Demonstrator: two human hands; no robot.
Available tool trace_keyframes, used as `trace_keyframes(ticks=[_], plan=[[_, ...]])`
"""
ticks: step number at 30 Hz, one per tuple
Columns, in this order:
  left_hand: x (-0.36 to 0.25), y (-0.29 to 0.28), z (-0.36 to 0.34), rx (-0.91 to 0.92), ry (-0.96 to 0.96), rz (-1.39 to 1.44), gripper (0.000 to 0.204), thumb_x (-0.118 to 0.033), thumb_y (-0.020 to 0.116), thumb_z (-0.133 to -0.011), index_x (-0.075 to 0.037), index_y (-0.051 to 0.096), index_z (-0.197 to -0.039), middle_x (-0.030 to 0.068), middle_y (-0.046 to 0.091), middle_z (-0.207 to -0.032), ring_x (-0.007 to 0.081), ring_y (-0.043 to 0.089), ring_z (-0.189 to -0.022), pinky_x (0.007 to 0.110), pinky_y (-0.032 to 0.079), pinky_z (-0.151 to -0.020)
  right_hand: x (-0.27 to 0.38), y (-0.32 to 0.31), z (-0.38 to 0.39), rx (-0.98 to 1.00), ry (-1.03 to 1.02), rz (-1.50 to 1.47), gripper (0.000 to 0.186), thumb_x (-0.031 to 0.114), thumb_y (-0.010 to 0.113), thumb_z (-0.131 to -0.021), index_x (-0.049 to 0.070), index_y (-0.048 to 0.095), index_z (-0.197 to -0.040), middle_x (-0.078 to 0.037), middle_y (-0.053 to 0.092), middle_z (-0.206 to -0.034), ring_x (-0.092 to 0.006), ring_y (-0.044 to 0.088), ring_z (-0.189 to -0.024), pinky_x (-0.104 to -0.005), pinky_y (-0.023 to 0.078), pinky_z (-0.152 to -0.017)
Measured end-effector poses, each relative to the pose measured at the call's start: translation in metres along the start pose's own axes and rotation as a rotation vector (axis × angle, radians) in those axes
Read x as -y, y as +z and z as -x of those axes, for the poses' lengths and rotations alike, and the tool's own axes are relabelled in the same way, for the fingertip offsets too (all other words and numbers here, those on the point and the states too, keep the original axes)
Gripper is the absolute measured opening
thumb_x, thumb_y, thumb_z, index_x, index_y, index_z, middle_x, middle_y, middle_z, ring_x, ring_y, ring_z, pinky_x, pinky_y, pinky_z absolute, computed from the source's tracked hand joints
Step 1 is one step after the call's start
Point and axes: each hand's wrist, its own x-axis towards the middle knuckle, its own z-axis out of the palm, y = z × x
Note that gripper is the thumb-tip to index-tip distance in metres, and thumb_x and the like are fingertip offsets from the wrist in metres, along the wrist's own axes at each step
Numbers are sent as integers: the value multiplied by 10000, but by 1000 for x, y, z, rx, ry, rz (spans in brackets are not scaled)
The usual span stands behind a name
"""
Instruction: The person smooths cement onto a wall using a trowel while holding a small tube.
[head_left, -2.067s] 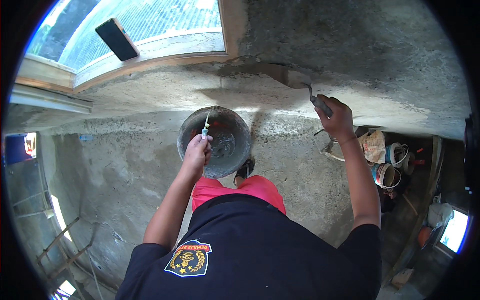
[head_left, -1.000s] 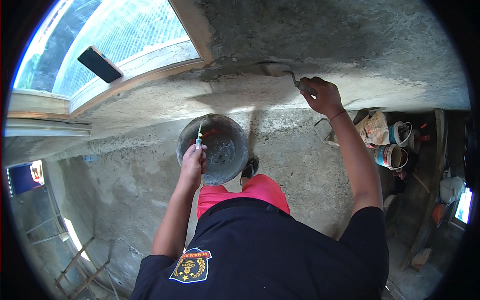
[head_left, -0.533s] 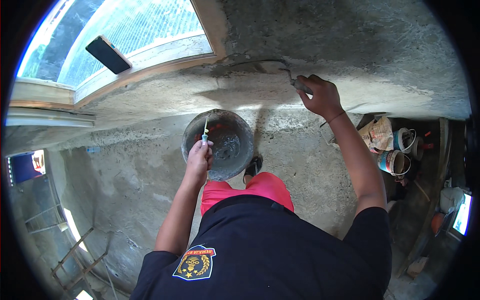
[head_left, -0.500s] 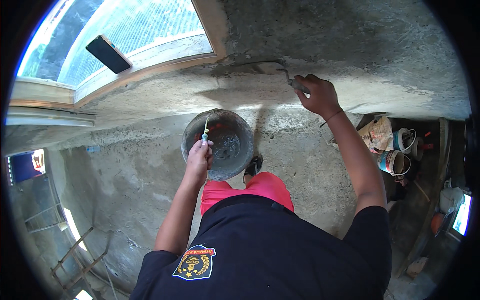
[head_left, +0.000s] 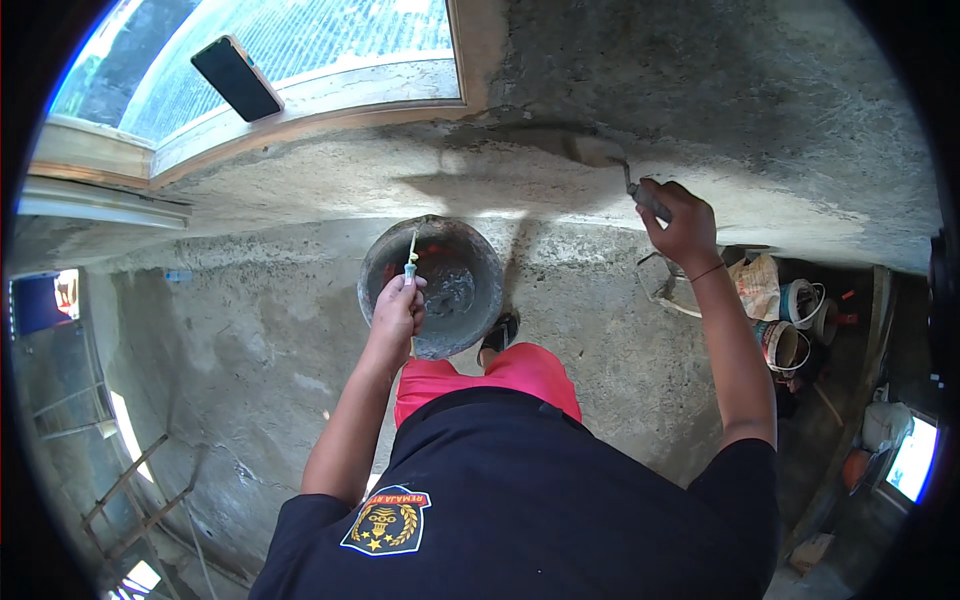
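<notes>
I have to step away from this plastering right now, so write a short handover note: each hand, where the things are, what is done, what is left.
Right hand: gripping the trowel, blade pressed on the wet mortar of the sill ledge below the window frame.
Left hand: holding the grey mortar bucket by its rim, along with a thin light-coloured stick.
Also: a dark phone lies by the window; tubs and a bag sit on the floor at the right.
Done: ledge looks coated with mortar.
Left: probably smoothing it; mortar remains in the bucket.
</notes>
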Motion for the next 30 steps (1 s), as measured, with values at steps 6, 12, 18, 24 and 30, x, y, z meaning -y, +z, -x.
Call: trace_keyframes(ticks=[6, 12, 18, 24, 30], plan=[[3, 2, -6, 21, -4, -26, 194, -274, 460, -1088, -104, 552, -1079, -67, 363, -674, 51, 283, -502, 246, 200, -450, 4, 18, -30, 38, -29, 57, 312, 247, 753, -829, 183, 721, -1132, -80, 712, -935, -311, 717, -796, -411, 589, -703], [2, -1, -6, 19, -10, -20, 193, -269, 455, -1089, -105, 556, -1075, -63, 395, -688, 49, 309, -509, 245, 214, -447, 10, 61, -35, 234, -4, 128, 311, 267, 731, -845, 200, 713, -1148, -88, 689, -935, -328, 702, -823, -430, 579, -739], [1, -6, -6, 21, -6, 0, 204, -266, 450, -1092, -94, 561, -1082, -61, 412, -699, 50, 320, -511, 245, 218, -447, 8, 47, -13, 91, -66, -29, 279, 260, 725, -852, 196, 722, -1123, -75, 693, -916, -294, 712, -794, -407, 588, -706], [2, -4, -10, 24, -11, -20, 201, -264, 453, -1091, -95, 561, -1084, -62, 413, -703, 50, 319, -515, 246, 221, -448, 6, 43, -31, 24, -46, -3, 332, 271, 733, -858, 194, 708, -1180, -71, 707, -958, -298, 720, -808, -404, 591, -706], [4, -7, -10, 21, -23, 1, 196, -264, 455, -1090, -100, 560, -1081, -60, 414, -705, 48, 320, -521, 246, 226, -452, 17, 65, -32, 218, 9, 102, 319, 280, 717, -864, 204, 709, -1174, -74, 709, -968, -312, 716, -820, -405, 587, -711]])
